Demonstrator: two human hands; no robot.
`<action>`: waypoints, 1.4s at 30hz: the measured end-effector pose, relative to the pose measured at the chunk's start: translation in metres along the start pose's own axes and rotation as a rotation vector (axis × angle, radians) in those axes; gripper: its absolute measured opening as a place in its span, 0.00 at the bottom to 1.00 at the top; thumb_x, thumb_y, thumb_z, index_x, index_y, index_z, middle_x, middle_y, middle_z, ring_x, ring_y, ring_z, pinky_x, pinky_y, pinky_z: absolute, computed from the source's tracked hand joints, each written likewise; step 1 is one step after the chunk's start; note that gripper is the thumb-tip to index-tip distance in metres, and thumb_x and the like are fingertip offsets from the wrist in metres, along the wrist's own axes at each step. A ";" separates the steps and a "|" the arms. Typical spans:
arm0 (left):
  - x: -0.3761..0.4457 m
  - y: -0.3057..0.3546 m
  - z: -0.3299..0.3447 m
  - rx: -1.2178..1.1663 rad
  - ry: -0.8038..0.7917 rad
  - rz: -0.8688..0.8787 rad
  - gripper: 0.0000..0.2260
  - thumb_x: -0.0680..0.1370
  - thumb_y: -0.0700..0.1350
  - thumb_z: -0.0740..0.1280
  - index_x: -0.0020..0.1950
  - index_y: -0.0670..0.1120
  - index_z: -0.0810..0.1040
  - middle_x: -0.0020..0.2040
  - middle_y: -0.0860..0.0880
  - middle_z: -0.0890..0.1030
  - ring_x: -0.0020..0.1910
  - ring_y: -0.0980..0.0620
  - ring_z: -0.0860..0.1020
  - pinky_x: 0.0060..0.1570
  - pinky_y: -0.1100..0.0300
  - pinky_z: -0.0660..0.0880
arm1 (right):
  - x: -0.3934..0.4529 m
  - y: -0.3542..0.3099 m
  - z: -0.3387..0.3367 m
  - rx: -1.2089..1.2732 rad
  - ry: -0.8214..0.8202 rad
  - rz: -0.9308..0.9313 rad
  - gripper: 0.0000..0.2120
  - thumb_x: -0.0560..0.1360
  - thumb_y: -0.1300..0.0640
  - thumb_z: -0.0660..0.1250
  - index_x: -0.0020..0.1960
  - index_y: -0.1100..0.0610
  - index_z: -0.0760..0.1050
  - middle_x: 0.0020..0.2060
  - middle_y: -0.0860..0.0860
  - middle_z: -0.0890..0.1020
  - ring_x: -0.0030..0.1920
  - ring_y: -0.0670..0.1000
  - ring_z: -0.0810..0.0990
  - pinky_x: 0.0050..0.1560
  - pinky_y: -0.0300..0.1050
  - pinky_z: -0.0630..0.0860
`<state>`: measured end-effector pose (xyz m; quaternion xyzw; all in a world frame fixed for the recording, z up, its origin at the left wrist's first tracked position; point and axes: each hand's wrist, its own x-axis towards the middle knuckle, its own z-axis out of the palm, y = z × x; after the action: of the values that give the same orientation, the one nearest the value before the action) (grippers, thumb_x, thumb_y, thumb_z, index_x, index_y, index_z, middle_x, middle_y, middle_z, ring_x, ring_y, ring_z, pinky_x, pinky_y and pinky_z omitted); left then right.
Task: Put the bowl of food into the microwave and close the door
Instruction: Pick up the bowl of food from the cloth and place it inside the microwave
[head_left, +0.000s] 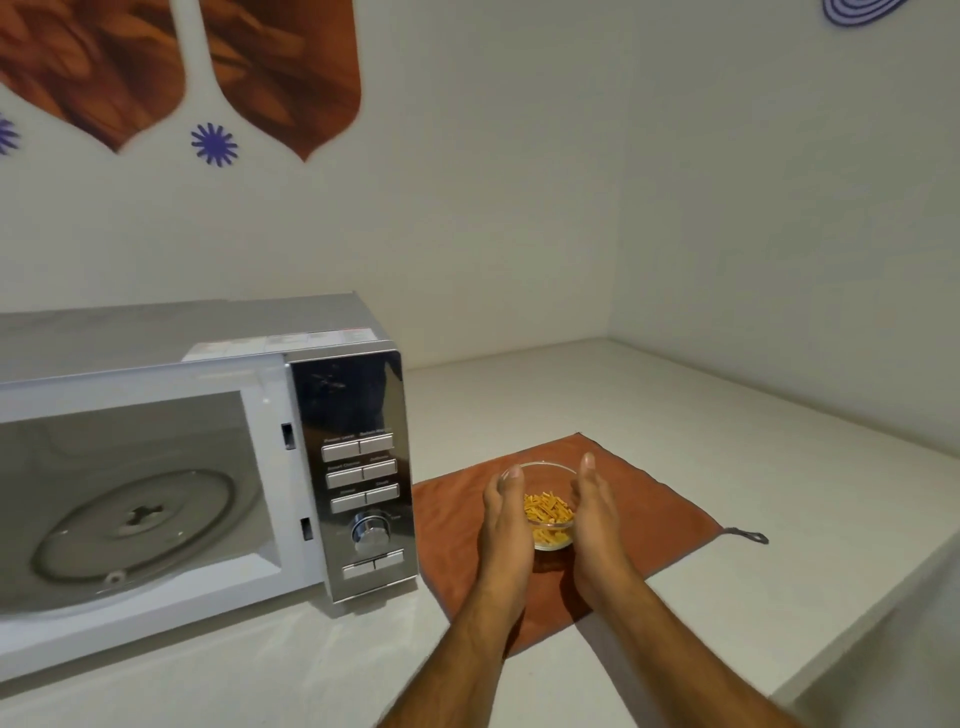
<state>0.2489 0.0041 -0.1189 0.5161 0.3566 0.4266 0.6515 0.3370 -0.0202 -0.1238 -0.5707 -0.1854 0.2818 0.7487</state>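
A small clear glass bowl (545, 475) with orange stick-shaped food (548, 512) sits on an orange cloth (654, 499) on the counter. My left hand (506, 519) cups the bowl's left side and my right hand (595, 512) cups its right side, both touching the glass. The bowl rests on the cloth. To the left stands a silver microwave (358, 395), its cavity open with the glass turntable (140, 525) visible inside. The door itself is out of view.
The microwave's control panel (363, 478) with buttons and a dial faces me, between the cavity and the bowl. The pale counter (675, 395) meets walls behind and at the right, and its front edge runs diagonally at the right.
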 end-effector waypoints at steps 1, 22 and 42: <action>-0.007 0.002 -0.005 0.005 0.000 -0.002 0.19 0.76 0.67 0.57 0.66 0.63 0.68 0.55 0.61 0.77 0.52 0.59 0.79 0.42 0.66 0.75 | -0.007 -0.001 0.001 -0.003 -0.005 -0.008 0.27 0.80 0.36 0.56 0.73 0.51 0.67 0.50 0.45 0.76 0.43 0.40 0.76 0.38 0.37 0.72; -0.149 0.037 -0.123 -0.012 0.069 0.009 0.19 0.79 0.64 0.57 0.68 0.59 0.66 0.55 0.53 0.80 0.53 0.53 0.81 0.45 0.59 0.77 | -0.192 0.004 0.048 -0.046 -0.081 0.013 0.31 0.79 0.34 0.55 0.73 0.53 0.68 0.66 0.55 0.77 0.56 0.52 0.79 0.45 0.44 0.76; -0.166 0.093 -0.284 -0.087 0.377 0.074 0.23 0.80 0.61 0.57 0.73 0.56 0.64 0.60 0.53 0.72 0.45 0.64 0.73 0.36 0.64 0.69 | -0.290 0.026 0.200 -0.074 -0.363 0.069 0.22 0.79 0.35 0.55 0.68 0.46 0.67 0.68 0.51 0.73 0.61 0.49 0.71 0.62 0.50 0.69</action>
<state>-0.0888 -0.0352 -0.0845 0.4111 0.4343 0.5545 0.5787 -0.0121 -0.0486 -0.0797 -0.5435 -0.3081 0.3988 0.6713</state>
